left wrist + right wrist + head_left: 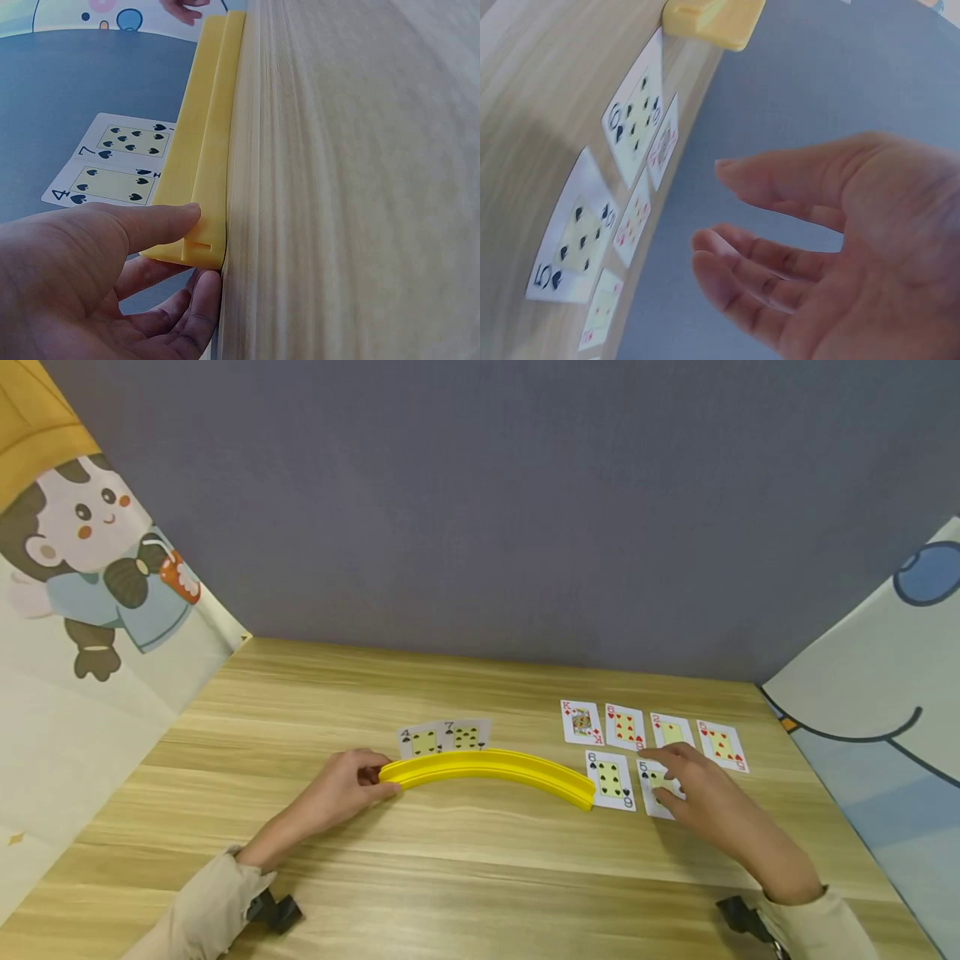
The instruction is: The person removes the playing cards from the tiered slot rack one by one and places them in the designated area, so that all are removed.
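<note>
My left hand point(347, 787) grips the left end of a curved yellow card holder point(487, 765), thumb on the near face and the other fingers behind and below. Standing in its slot, toward that end, are the four of spades point(422, 742) and the seven of spades point(465, 735). My right hand point(701, 789) hovers over the five of spades point(654, 802), partly covering it in the head view. In the right wrist view its thumb and fingers are spread apart with nothing between them. The six of spades point(611, 780) lies beside the holder's right end.
Behind the two spades lies a row of red cards: a king of diamonds point(581, 723), a six of hearts point(625, 727), a two of diamonds point(670, 729) and another heart card point(722, 746). A grey wall point(495, 527) rises behind the wooden table point(450, 877).
</note>
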`<state>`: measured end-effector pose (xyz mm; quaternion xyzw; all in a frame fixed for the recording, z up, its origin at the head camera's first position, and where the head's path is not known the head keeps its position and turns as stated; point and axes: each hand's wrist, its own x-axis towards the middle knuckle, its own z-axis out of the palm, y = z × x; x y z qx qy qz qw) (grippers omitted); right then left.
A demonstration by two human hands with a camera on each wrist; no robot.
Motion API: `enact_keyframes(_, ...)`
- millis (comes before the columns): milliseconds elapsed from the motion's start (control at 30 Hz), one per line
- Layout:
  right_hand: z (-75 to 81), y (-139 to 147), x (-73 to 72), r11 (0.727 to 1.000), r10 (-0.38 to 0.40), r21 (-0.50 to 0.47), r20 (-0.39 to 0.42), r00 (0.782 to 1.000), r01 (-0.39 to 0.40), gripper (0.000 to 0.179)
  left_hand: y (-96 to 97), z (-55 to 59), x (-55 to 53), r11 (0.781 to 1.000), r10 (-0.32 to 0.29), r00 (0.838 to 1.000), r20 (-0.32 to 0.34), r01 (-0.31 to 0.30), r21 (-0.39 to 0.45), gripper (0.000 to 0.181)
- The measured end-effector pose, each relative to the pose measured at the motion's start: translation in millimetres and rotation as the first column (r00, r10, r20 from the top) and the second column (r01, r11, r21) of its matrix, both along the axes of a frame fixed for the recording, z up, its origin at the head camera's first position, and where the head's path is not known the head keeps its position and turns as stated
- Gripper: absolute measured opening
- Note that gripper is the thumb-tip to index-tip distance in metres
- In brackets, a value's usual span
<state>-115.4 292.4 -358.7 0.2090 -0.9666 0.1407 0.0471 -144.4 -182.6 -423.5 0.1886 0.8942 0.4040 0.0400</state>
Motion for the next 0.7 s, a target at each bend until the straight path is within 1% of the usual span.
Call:
enact_keyframes(267, 7.8, -22, -4.3, 0.999, 0.047, -0.005, -0.052, 0.998, -0.048, 0.039, -1.3, -0.6, -0.2, 1.0, 0.006, 1.0, 0.002, -0.006, -0.009, 0.022)
enact_keyframes(533, 15.6, -43, -8.1, 0.996, 0.084, -0.009, -0.074, 0.994, -0.085, 0.038, -0.3, -0.7, 0.4, 1.0, 0.006, 1.0, -0.005, -0.006, -0.007, 0.024)
enact_keyframes(700, 19.6, -58, -11.4, 0.995, 0.094, -0.03, -0.063, 0.994, -0.096, 0.038, 0.1, -0.4, 0.8, 1.0, -0.001, 1.0, -0.006, 0.001, -0.007, 0.024)
